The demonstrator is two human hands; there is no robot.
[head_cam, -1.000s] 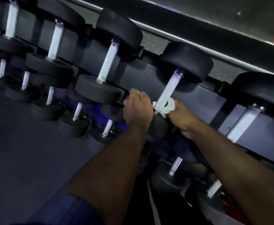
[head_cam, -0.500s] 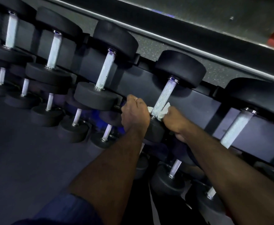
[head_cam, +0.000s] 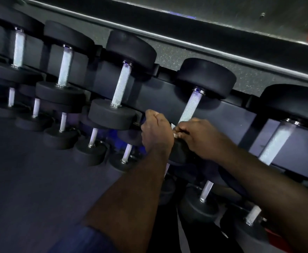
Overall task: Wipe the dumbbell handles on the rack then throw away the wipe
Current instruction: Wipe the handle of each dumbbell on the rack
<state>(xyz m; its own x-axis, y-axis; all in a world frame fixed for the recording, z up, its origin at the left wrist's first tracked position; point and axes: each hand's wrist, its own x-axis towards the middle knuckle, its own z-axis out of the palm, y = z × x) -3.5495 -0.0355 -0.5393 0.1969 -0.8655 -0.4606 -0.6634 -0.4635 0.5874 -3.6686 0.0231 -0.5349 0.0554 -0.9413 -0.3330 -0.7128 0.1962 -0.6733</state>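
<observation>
A dark rack [head_cam: 222,114] holds several black dumbbells with knurled silver handles. My right hand [head_cam: 198,137] is curled round the lower end of one handle [head_cam: 189,108], with a white wipe [head_cam: 175,131] pressed under its fingers; only a small scrap of the wipe shows. My left hand [head_cam: 157,132] is a closed fist right beside it, against the near head of that dumbbell [head_cam: 178,152]. What the left fingers hold is hidden. The dumbbell's far head [head_cam: 206,77] sits up on the rack.
More dumbbells line the upper tier to the left [head_cam: 122,84] and right [head_cam: 275,141]. A lower tier of smaller dumbbells [head_cam: 204,194] sits beneath my arms. Dark floor [head_cam: 31,179] spreads to the left. A wall ledge [head_cam: 186,42] runs behind the rack.
My right hand has slid down the handle toward the near head and now covers most of the wipe. The view has shifted, so the rack sits lower and further right.
</observation>
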